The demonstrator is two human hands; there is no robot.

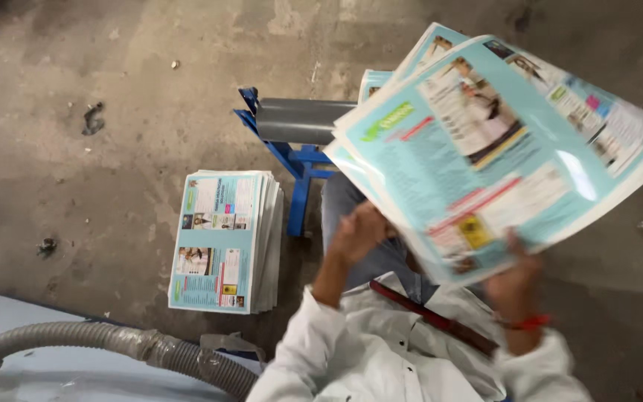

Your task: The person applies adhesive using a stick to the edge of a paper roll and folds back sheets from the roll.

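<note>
Glossy printed paper is seen in the sheets [500,149] held up and in the stack of sheets [225,240] on the floor. The floor [76,186] is shown as rough, stained, matt concrete. Ribbed grey plastic is seen in the hose [113,344], painted blue metal in the stand [295,164], and white cloth in the sleeves [321,350].

Sleeves: long, white, loose, reaching to both wrists.
Right wrist: a thin red thread band [528,323].
Legs: blue-grey trousers [351,216].
Waist: a dark reddish-brown belt [433,316].
</note>
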